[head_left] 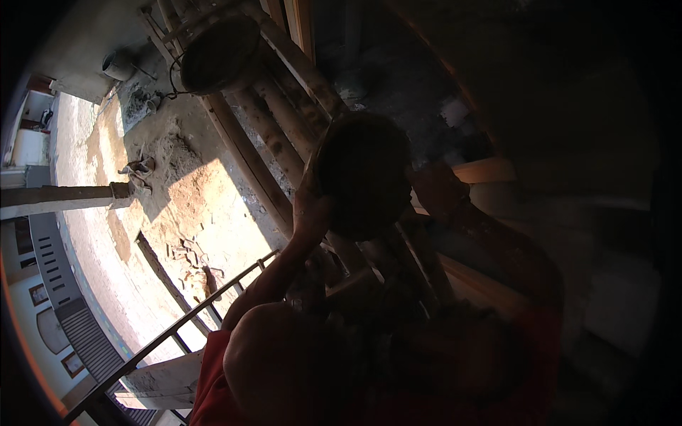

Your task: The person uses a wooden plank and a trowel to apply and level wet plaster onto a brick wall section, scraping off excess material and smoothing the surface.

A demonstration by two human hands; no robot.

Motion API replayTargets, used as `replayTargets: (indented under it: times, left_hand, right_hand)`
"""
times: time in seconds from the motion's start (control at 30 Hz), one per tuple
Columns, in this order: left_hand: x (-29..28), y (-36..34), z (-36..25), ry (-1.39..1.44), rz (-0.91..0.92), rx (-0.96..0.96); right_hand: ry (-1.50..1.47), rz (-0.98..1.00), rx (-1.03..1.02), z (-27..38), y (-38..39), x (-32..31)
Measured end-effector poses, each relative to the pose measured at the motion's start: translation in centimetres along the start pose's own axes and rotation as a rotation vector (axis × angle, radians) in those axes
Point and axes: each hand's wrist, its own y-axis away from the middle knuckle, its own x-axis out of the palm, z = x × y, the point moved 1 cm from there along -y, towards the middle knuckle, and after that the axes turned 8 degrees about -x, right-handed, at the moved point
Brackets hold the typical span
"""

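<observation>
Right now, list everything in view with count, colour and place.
Held round container: one, dark, between both hands.
Second round container: one, dark, on the poles, top.
Poles: several, brown, beneath the containers.
Pail: one, grey, upper left.
Scattered pieces: many, brownish, sunlit ground.
Pillar: one, grey, left.
Railing: one, dark, lower left.
Building: one, pale, far left.
Far right: too dark to tell.
Sleeves: two, red, lower edge.
Left hand: one, shadowed, container's left.
Right hand: one, shadowed, container's right.

held basin (364, 177): near-black | sleeve (208, 363): red | poles (267, 129): brown, dark-blotched | board (486, 170): orange-brown | sand (202, 188): tan
</observation>
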Motion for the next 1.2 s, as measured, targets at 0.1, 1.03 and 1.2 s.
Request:
replayTargets:
  times: [0.1,1.03,1.2]
  left_hand:
    - [0.0,0.2,-0.1,-0.133,-0.076,-0.047]
    - [-4.0,-0.4,3.5,0.274,-0.143,-0.170]
    - [-4.1,-0.1,3.4,0.164,-0.139,-0.201]
  right_hand:
    - [-0.089,0.150,-0.060,0.2,-1.4,2.6]
    - [-0.900,-0.332,-0.196,-0.1,2.1,-18.1]
    - [-0.473,-0.671,0.352,-9.7,-2.2,-21.0]
